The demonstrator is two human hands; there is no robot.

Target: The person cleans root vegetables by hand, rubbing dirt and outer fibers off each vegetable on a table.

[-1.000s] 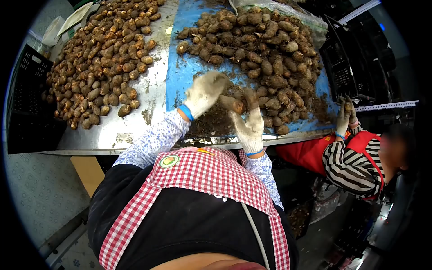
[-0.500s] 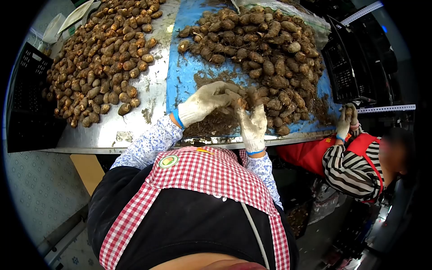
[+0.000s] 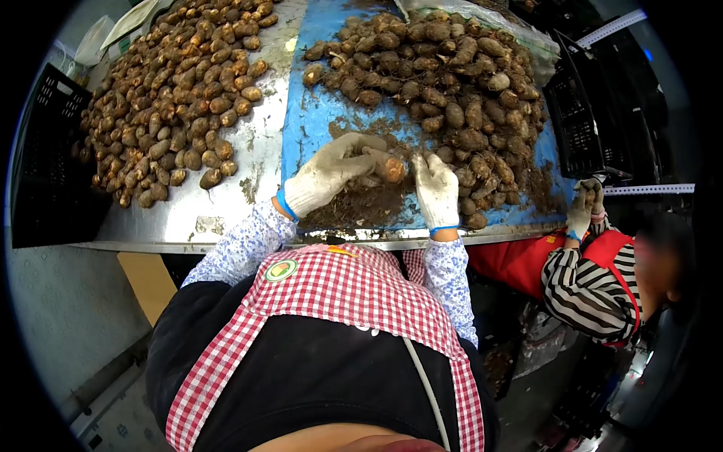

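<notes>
In the head view, my left hand [image 3: 331,175], in a dirty white work glove, is closed around a small brown taro [image 3: 393,170], its paler orange-brown end pointing right. My right hand [image 3: 437,190], gloved too, is just right of that taro, with its fingers drawn together; anything between them is too small to make out. Both hands are over loose soil and root scraps [image 3: 354,209] on the blue sheet [image 3: 305,124]. Beyond and to the right of my right hand lies a heap of hairy, soil-covered taros [image 3: 452,83].
Cleaner taros [image 3: 181,98] are spread over the metal table [image 3: 260,143] on the left. A black crate [image 3: 49,162] stands at the left edge, another black crate [image 3: 576,113] at the right. A co-worker in a striped top [image 3: 591,282] is on the right, gloved hands together at the table edge.
My hands have moved apart: the right one has gone slightly right and down, while the left has shifted a little left. The taro's pale end now shows more clearly.
</notes>
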